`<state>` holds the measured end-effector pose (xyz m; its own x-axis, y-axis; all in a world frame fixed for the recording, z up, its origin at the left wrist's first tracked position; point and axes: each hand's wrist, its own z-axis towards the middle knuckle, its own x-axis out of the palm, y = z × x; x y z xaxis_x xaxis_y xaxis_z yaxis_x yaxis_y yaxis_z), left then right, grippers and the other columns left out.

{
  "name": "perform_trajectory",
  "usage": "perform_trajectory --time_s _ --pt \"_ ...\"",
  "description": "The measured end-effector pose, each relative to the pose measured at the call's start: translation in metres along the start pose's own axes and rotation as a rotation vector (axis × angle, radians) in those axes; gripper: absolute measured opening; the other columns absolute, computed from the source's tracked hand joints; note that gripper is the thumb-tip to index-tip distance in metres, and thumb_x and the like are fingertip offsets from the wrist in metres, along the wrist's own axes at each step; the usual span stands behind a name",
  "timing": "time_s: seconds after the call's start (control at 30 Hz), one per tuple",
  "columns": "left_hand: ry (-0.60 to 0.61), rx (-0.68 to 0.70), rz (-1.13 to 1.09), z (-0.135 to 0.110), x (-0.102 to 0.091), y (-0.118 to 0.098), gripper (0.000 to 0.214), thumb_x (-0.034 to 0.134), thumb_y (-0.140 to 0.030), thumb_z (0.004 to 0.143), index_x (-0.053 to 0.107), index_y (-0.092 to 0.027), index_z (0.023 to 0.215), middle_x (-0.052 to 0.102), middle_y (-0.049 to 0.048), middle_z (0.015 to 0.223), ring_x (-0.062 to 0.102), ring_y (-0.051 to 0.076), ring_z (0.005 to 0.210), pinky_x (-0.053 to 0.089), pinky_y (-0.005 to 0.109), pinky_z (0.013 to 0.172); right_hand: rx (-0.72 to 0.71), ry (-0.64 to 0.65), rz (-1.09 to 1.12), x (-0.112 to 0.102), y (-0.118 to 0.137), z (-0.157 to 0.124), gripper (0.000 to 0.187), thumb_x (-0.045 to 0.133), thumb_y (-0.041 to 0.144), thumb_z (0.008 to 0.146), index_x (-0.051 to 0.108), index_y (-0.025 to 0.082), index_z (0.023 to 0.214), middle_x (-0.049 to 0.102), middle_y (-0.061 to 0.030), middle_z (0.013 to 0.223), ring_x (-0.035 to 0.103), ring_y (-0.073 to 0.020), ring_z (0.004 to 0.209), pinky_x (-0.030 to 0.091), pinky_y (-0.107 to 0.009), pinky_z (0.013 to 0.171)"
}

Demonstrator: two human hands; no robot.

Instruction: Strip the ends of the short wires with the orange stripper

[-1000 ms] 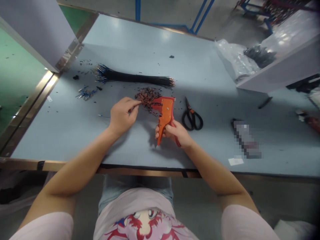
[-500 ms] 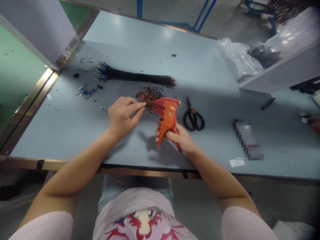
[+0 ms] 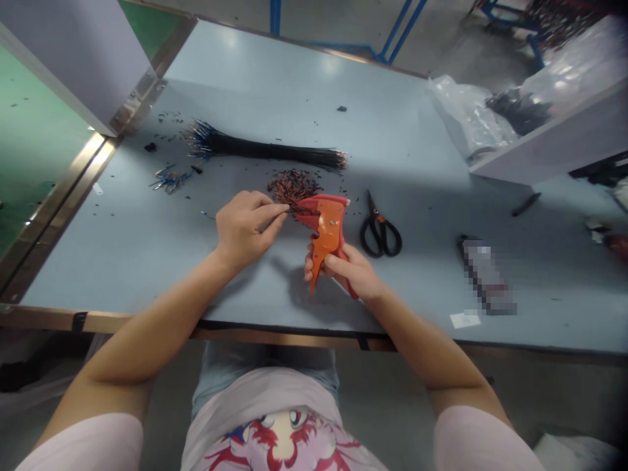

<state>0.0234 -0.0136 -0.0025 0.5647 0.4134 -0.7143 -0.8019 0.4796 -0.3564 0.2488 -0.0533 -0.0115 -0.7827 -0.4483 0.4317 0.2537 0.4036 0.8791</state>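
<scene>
Thumb and index finger of my left hand point(image 3: 251, 224) are closed in a pinch on a thin black wire point(image 3: 293, 210). Its end reaches into the jaws of an orange and red wire stripper point(image 3: 330, 222). A blue-tipped end shows to the left of the hand. My right hand point(image 3: 354, 269) is wrapped around the stripper's handles, holding it upright. Just behind the jaws lies a heap of copper and black offcuts point(image 3: 294, 188). Farther back, a long bundle of black wires point(image 3: 269, 150) lies across the table, its left ends blue and metallic, its right ends copper-coloured.
Black-handled scissors point(image 3: 380, 234) lie right of the stripper. A small pile of blue terminals point(image 3: 169, 180) is at the left. A blurred-out object point(image 3: 488, 275), a white label point(image 3: 465, 320) and a dark pen-like stick point(image 3: 526, 203) lie to the right. Plastic bags point(image 3: 471, 118) stand at the back right.
The stripper has tilted and shifted slightly, its jaws now around the wire end. My left hand has moved a little to the right, and the wire shows between fingertips and jaws.
</scene>
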Motion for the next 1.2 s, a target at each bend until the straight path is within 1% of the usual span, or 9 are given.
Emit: perform_trajectory --time_s 0.17,0.37,0.63,0.83,1.03,1.2 --pt "0.024 -0.007 -0.002 -0.0001 0.0001 -0.0007 0.019 0.056 -0.035 0.088 0.072 -0.029 0.095 0.068 0.0023 0.085 0.058 0.016 0.078 0.044 0.029 0.070 0.002 0.007 -0.006 0.0040 0.0029 -0.0013 0.039 0.067 0.038 0.083 0.051 0.016 0.110 0.064 -0.0074 0.089 0.066 -0.0210 0.076 0.058 -0.039 0.062" --pt "0.017 -0.002 -0.023 -0.0001 -0.0003 -0.0006 0.018 0.057 -0.035 0.087 0.072 -0.029 0.095 0.068 0.0019 0.084 0.058 0.016 0.078 0.044 0.030 0.071 -0.011 -0.003 -0.015 0.0080 0.0044 -0.0026 0.036 0.067 0.041 0.082 0.052 0.017 0.103 0.064 -0.0062 0.085 0.065 -0.0195 0.070 0.057 -0.036 0.056" --pt "-0.005 0.014 -0.035 -0.0002 -0.0006 -0.0004 0.018 0.058 -0.034 0.087 0.072 -0.029 0.095 0.067 0.0021 0.084 0.058 0.016 0.079 0.044 0.030 0.071 -0.014 -0.010 -0.021 0.0085 0.0062 -0.0028 0.035 0.065 0.042 0.083 0.052 0.016 0.102 0.064 -0.0053 0.081 0.065 -0.0190 0.065 0.056 -0.035 0.055" --pt "0.012 0.010 -0.040 0.0004 -0.0014 -0.0005 0.017 0.058 -0.033 0.087 0.072 -0.029 0.095 0.067 0.0021 0.084 0.058 0.016 0.079 0.044 0.030 0.072 0.001 -0.015 -0.040 0.0070 0.0053 -0.0039 0.031 0.063 0.042 0.085 0.052 0.017 0.099 0.063 -0.0039 0.078 0.064 -0.0170 0.061 0.055 -0.034 0.055" --pt "-0.041 0.064 -0.111 0.0003 0.0000 0.0005 0.016 0.059 -0.029 0.087 0.071 -0.025 0.096 0.068 0.0025 0.084 0.060 0.015 0.080 0.045 0.029 0.073 -0.005 -0.011 -0.046 0.0080 0.0059 -0.0052 0.031 0.063 0.042 0.085 0.050 0.017 0.098 0.061 -0.0019 0.076 0.063 -0.0153 0.058 0.055 -0.033 0.054" --pt "-0.094 0.144 -0.240 0.0010 0.0013 -0.0005 0.013 0.061 -0.021 0.085 0.070 -0.020 0.094 0.069 0.0025 0.081 0.061 0.013 0.075 0.047 0.026 0.071 -0.017 0.008 -0.032 0.0083 0.0057 -0.0056 0.033 0.065 0.041 0.085 0.051 0.015 0.100 0.060 -0.0011 0.074 0.062 -0.0146 0.057 0.054 -0.031 0.050"
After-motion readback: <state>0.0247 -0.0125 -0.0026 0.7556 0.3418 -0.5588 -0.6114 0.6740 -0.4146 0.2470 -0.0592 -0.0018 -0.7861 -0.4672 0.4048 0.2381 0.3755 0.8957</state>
